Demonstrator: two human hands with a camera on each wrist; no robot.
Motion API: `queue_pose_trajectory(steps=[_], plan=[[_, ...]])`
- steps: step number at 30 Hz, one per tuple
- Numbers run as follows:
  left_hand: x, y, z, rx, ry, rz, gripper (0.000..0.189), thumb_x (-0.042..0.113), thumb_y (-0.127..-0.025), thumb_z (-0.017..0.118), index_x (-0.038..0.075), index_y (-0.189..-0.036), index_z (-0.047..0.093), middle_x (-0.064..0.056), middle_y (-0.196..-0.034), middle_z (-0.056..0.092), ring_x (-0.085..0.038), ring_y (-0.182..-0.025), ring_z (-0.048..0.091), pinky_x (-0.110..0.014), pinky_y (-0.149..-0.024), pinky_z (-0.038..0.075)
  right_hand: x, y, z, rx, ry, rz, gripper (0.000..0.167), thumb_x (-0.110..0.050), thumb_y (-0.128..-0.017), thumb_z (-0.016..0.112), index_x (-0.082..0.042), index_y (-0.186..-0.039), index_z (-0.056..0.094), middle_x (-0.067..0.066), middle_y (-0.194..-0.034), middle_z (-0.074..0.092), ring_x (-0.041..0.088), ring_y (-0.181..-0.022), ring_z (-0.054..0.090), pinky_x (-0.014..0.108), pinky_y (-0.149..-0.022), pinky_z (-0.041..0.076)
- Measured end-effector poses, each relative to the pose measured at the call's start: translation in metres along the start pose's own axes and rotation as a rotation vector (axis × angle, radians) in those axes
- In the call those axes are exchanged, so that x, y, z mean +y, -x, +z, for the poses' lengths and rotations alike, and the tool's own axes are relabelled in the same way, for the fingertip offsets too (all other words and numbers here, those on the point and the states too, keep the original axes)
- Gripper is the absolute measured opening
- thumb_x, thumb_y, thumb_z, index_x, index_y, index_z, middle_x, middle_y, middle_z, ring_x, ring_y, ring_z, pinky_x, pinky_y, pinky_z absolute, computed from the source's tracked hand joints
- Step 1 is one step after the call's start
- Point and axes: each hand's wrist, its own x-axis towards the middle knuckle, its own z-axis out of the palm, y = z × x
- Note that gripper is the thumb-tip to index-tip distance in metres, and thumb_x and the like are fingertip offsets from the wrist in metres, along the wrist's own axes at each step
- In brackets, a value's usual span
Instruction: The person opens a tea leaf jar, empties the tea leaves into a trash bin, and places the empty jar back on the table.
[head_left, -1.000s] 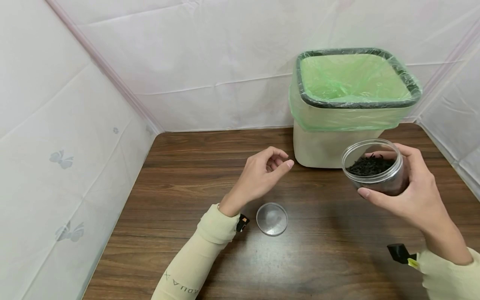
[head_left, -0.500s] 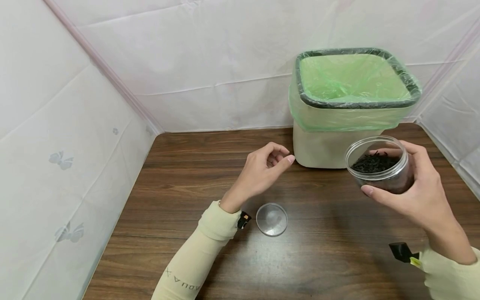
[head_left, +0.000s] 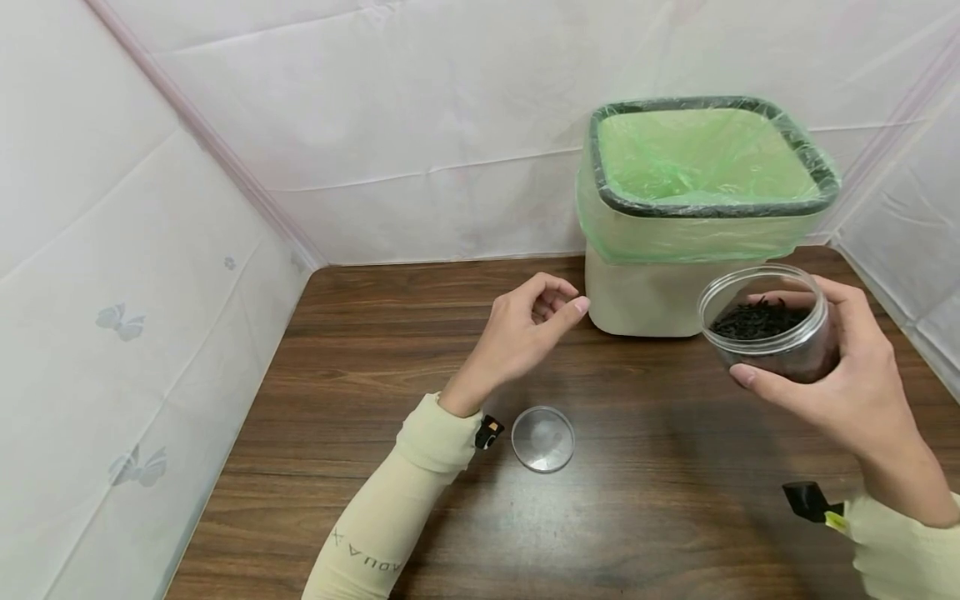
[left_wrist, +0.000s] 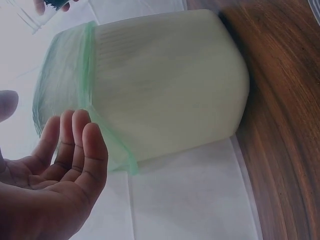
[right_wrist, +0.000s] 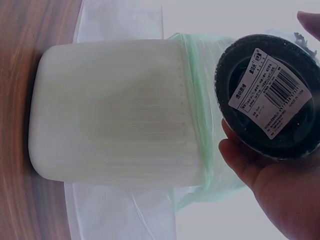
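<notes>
My right hand [head_left: 862, 375] grips a clear round jar [head_left: 795, 358], its thumb on the near side and fingers behind. Dark, dry shreds like loose tea leaves [head_left: 761, 319] lie inside, and the mouth, without a lid, tilts toward me. In the right wrist view the jar's base shows a white barcode label [right_wrist: 270, 94]. My left hand [head_left: 521, 329] hovers over the table with loosely curled fingers and holds nothing. Below it, a clear round lid [head_left: 543, 439] lies flat on the wood. The left wrist view shows the same hand's fingers [left_wrist: 92, 150] apart from the bin.
A cream trash bin [head_left: 645, 296] with a dark rim and a green plastic liner [head_left: 712, 237] stands at the back right of the brown wooden table [head_left: 360, 350]. White patterned sheets [head_left: 420, 133] hang behind and at both sides.
My right hand has carried the jar slightly right and up, away from me. My left hand has risen a little. Lid and bin stay where they were.
</notes>
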Motion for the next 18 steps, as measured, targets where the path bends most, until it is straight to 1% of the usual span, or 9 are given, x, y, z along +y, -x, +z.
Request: queue_pose_trajectory(steps=[8, 12, 15, 18], plan=[[0.003, -0.003, -0.002, 0.005, 0.023, -0.029, 0.025, 0.04, -0.097, 0.066, 0.018, -0.107, 0.068, 0.004, -0.09, 0.066, -0.012, -0.083, 0.062, -0.029, -0.077, 0.052, -0.001, -0.002, -0.002, 0.009, 0.013, -0.001, 0.111, 0.034, -0.046, 0.077, 0.007, -0.147, 0.039, 0.009, -0.122, 0.064, 0.013, -0.103, 0.064, 0.011, -0.076, 0.049], [0.004, -0.006, -0.003, 0.013, 0.036, -0.026, 0.024, 0.039, -0.097, 0.066, 0.018, -0.107, 0.068, 0.004, -0.09, 0.066, -0.012, -0.083, 0.062, -0.03, -0.078, 0.053, 0.0, -0.004, -0.003, 0.016, 0.009, -0.019, 0.108, 0.033, -0.046, 0.077, 0.009, -0.145, 0.041, 0.01, -0.122, 0.065, 0.013, -0.102, 0.064, 0.012, -0.077, 0.049], [0.006, -0.008, -0.003, 0.025, 0.044, -0.021, 0.023, 0.038, -0.097, 0.066, 0.018, -0.107, 0.069, 0.004, -0.089, 0.067, -0.011, -0.082, 0.062, -0.03, -0.077, 0.052, -0.001, -0.006, -0.003, 0.019, -0.019, -0.036, 0.105, 0.033, -0.048, 0.076, 0.011, -0.144, 0.041, 0.013, -0.122, 0.065, 0.015, -0.103, 0.064, 0.012, -0.076, 0.05], [0.007, -0.011, -0.004, 0.036, 0.056, -0.012, 0.022, 0.037, -0.097, 0.066, 0.017, -0.106, 0.069, 0.004, -0.085, 0.067, -0.012, -0.078, 0.062, -0.028, -0.072, 0.051, -0.001, -0.008, -0.003, 0.022, -0.051, -0.041, 0.104, 0.033, -0.049, 0.076, 0.011, -0.144, 0.041, 0.015, -0.122, 0.064, 0.018, -0.105, 0.063, 0.012, -0.075, 0.05]])
